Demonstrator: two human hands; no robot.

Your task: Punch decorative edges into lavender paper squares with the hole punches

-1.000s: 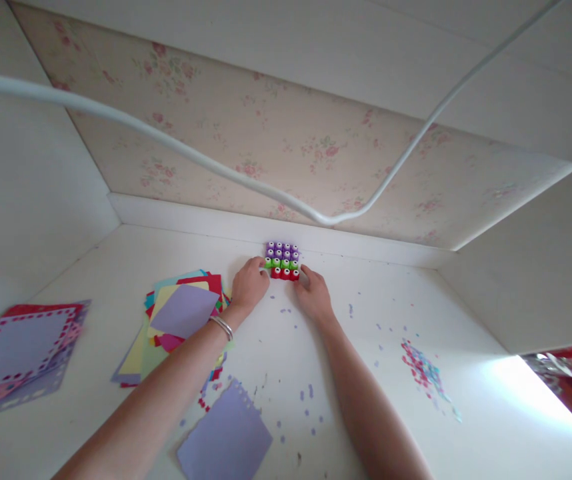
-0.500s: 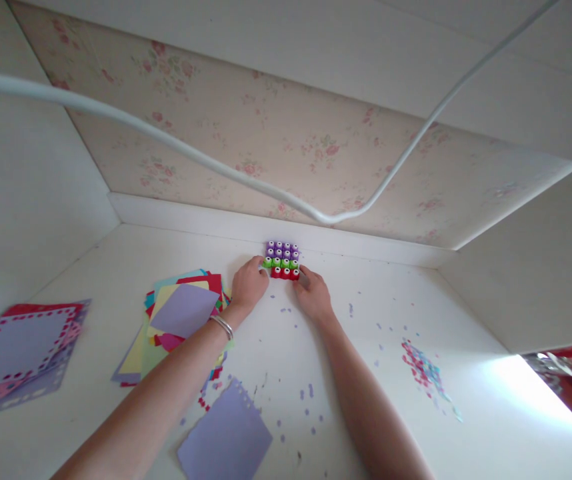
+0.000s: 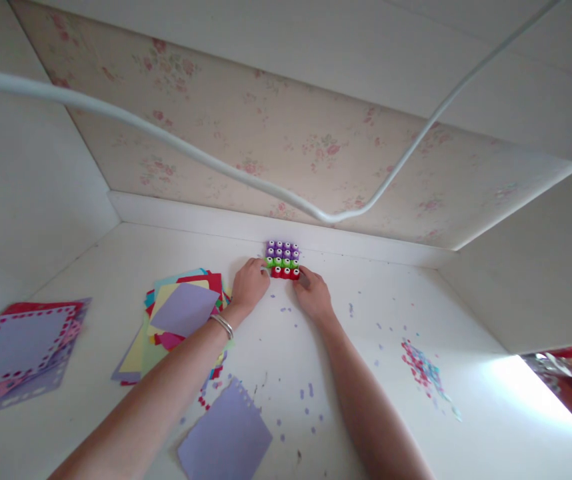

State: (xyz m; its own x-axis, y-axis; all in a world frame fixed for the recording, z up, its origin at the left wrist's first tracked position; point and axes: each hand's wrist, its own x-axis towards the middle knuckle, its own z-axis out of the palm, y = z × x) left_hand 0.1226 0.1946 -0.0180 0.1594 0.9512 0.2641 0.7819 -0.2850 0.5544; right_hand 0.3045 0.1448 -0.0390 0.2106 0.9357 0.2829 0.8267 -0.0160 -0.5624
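Four short rows of small craft paper punches stand packed in a block near the back of the table: purple punches (image 3: 283,249) in the two rear rows, green punches (image 3: 282,263) before them, red punches (image 3: 286,273) in front. My left hand (image 3: 250,285) has its fingers curled against the left end of the green and red rows. On the other side, my right hand (image 3: 314,295) presses its curled fingers to the right end of the front rows. Fingertips of both hands are partly hidden.
A stack of coloured paper sheets (image 3: 183,310) lies left of my left hand, with punched sheets (image 3: 21,343) farther left. One purple sheet (image 3: 226,433) lies in front. Paper bits (image 3: 423,367) are heaped at right. A white cable (image 3: 246,181) hangs across the view.
The green row has shifted very slightly to the right, with my left hand moving along a little. My right hand stays against the right end.
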